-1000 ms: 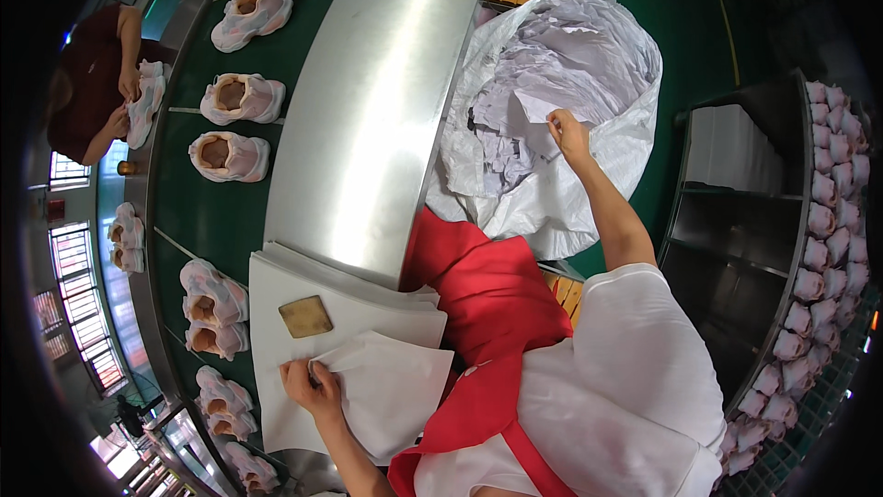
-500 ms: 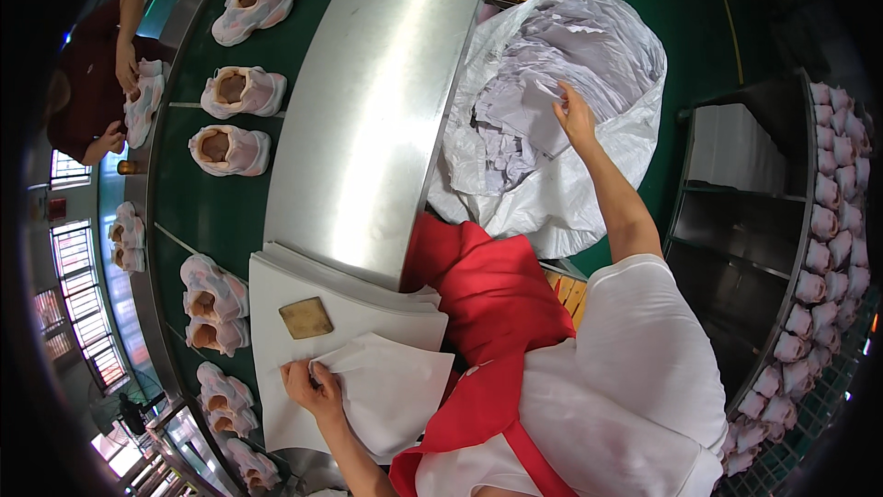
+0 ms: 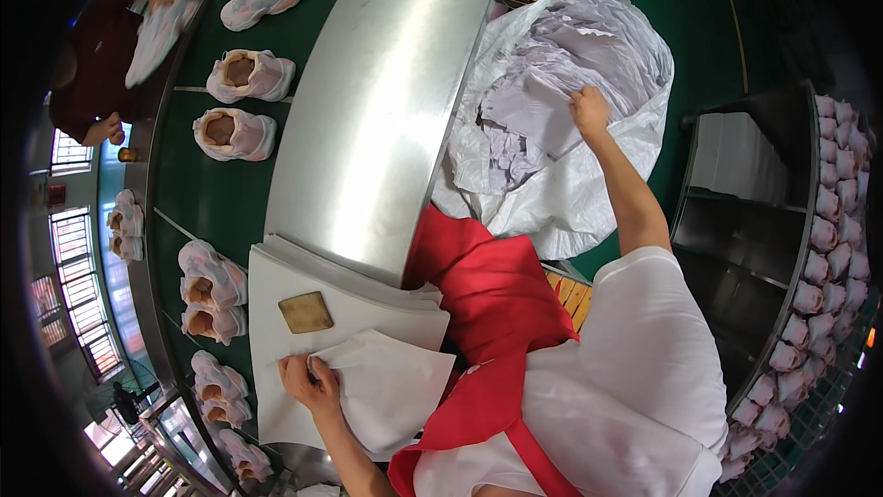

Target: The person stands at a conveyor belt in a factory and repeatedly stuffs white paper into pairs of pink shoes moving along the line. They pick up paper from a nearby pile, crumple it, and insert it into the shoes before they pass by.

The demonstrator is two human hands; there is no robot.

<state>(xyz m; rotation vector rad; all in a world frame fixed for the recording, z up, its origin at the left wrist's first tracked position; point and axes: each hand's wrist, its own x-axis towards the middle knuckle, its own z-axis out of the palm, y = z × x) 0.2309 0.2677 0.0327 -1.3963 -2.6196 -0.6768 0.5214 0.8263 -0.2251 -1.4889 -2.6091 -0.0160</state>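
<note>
My left hand (image 3: 311,383) rests on a stack of white paper (image 3: 271,313) at the near end of the metal table. Its fingers are curled closed at the creased edge of the loose top sheet (image 3: 395,382). Reaching out to the far right, my right hand (image 3: 590,111) pinches the edge of a pale lilac-grey paper sheet (image 3: 535,115). That sheet lies on many crumpled ones inside an open white woven sack (image 3: 602,212). Its fingertips are partly hidden. A small brownish rectangular block (image 3: 306,312) sits on the white stack, just beyond my left hand.
A curved metal table (image 3: 368,120) runs between the sack and a green conveyor belt (image 3: 216,198) carrying pale shoes (image 3: 235,136). Across the belt, a co-worker (image 3: 101,74) holds a shoe (image 3: 158,34). At right stands a dark rack (image 3: 736,262) beside rows of wrapped shoes (image 3: 817,267).
My right hand has closed on the sheet's edge and shifted slightly right. Belt shoes have moved a little farther away. The co-worker has raised and turned the shoe. My left hand stays put.
</note>
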